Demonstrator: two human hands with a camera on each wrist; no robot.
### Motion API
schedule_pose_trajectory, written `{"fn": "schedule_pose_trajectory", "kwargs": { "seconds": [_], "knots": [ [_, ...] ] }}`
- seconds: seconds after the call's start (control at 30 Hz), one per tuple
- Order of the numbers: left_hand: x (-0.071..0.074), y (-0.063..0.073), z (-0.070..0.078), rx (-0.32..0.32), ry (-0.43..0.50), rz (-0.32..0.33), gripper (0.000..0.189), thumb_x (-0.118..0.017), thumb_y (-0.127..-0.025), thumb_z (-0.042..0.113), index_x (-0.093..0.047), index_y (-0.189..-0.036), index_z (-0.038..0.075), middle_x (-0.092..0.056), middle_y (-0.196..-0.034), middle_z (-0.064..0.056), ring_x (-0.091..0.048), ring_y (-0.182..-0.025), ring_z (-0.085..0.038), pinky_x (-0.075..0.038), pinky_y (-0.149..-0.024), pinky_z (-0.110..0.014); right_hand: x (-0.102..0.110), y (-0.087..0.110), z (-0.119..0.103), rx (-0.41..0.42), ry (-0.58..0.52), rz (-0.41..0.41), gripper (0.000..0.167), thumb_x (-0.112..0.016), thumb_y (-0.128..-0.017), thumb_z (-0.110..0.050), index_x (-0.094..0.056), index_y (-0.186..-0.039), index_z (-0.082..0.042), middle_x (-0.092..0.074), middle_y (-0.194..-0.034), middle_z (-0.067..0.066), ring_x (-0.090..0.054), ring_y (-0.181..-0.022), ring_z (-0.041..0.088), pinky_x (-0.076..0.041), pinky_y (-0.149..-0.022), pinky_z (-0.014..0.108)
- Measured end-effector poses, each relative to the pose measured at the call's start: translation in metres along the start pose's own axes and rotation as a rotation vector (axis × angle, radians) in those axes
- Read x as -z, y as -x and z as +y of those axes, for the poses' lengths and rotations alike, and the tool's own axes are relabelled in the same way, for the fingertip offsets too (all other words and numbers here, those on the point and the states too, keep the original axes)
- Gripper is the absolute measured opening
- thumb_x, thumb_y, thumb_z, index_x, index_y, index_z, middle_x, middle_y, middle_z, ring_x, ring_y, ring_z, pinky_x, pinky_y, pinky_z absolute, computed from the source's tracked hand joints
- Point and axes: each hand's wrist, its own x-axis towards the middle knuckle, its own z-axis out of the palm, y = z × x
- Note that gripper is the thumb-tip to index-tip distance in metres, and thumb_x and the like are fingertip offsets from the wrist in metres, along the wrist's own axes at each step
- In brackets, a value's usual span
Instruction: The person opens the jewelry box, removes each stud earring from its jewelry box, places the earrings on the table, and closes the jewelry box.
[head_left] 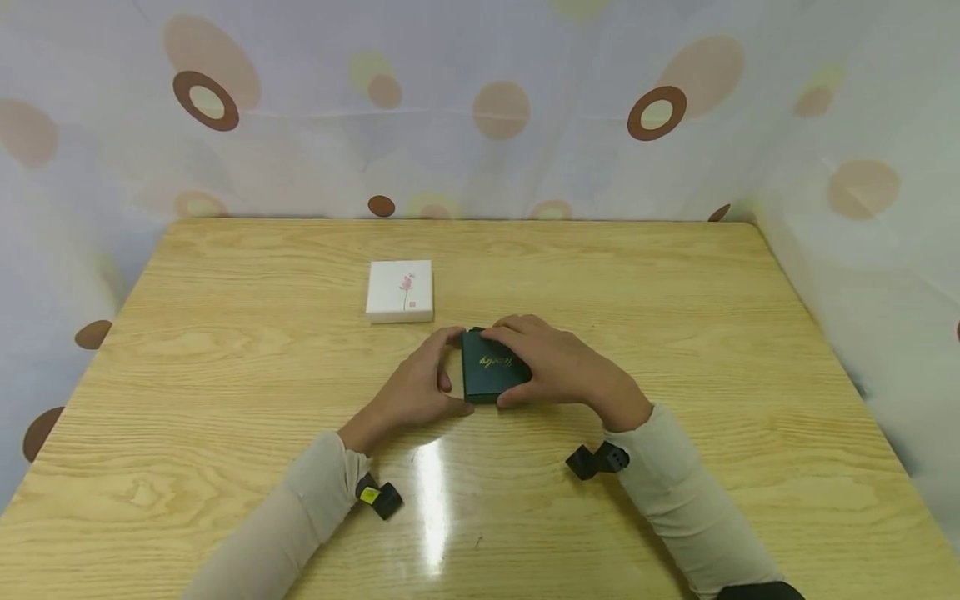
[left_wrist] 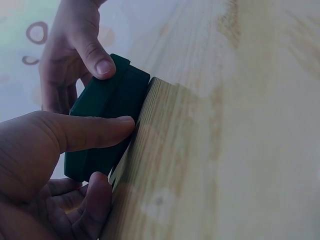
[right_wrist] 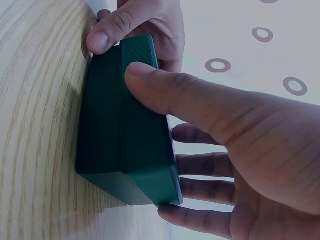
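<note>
A small dark green jewelry box [head_left: 483,379] with gold lettering on its lid rests on the wooden table. My left hand [head_left: 416,385] grips it by the left end, thumb on the near side and fingers on the far side. From the right, my right hand [head_left: 562,364] spans the top, its thumb against the near side. In the right wrist view, the right thumb presses the ridged lid [right_wrist: 145,130], while the left thumb lies lower, on the darker base [right_wrist: 100,125]. The lid sits over the base; the inside is hidden.
Behind and left of the green box stands a white box [head_left: 400,292] with a pink flower print. The wooden table [head_left: 247,358] meets a dotted curtain [head_left: 450,158] at its back edge. Small black cameras [head_left: 597,461] are strapped to both wrists.
</note>
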Motion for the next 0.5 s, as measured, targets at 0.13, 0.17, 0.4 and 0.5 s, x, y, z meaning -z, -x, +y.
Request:
{"fn": "schedule_pose_trajectory", "kwargs": {
  "seconds": [0.13, 0.17, 0.4, 0.5],
  "knots": [
    [-0.0005, 0.0003, 0.0009, 0.003, -0.002, 0.0, 0.101, -0.089, -0.071, 0.015, -0.031, -0.153, 0.014, -0.051, -0.139, -0.007, -0.054, -0.078, -0.014, -0.046, -0.069, -0.028, 0.0006, 0.001, -0.0001, 0.002, -0.003, 0.001, 0.087, -0.082, -0.081, -0.042, -0.041, -0.152, -0.013, -0.044, -0.152, 0.011, -0.041, -0.142, 0.031, -0.047, -0.103, 0.055],
    [-0.0004, 0.0003, 0.001, 0.003, -0.003, 0.001, 0.101, -0.089, -0.071, 0.016, -0.031, -0.153, 0.014, -0.052, -0.138, -0.007, -0.053, -0.078, -0.014, -0.046, -0.069, -0.028, 0.0007, 0.0009, -0.0001, 0.002, -0.002, 0.001, 0.087, -0.082, -0.081, -0.042, -0.041, -0.152, -0.013, -0.044, -0.152, 0.011, -0.041, -0.142, 0.031, -0.047, -0.103, 0.055],
    [-0.0001, -0.0001, 0.0012, 0.005, -0.015, -0.004, 0.101, -0.09, -0.071, 0.016, -0.031, -0.153, 0.013, -0.054, -0.129, -0.008, -0.053, -0.077, -0.014, -0.045, -0.069, -0.028, 0.0007, 0.0002, 0.0011, 0.009, -0.01, -0.001, 0.087, -0.082, -0.081, -0.04, -0.04, -0.152, -0.013, -0.044, -0.151, 0.011, -0.041, -0.141, 0.031, -0.047, -0.103, 0.055],
    [0.0, 0.0, 0.0012, 0.003, -0.016, -0.004, 0.101, -0.09, -0.071, 0.017, -0.031, -0.153, 0.013, -0.052, -0.135, -0.007, -0.053, -0.078, -0.014, -0.046, -0.069, -0.027, 0.0002, 0.0002, 0.0019, 0.024, -0.013, 0.007, 0.087, -0.083, -0.08, -0.04, -0.041, -0.151, -0.012, -0.045, -0.149, 0.012, -0.042, -0.139, 0.031, -0.047, -0.103, 0.054]
  ]
}}
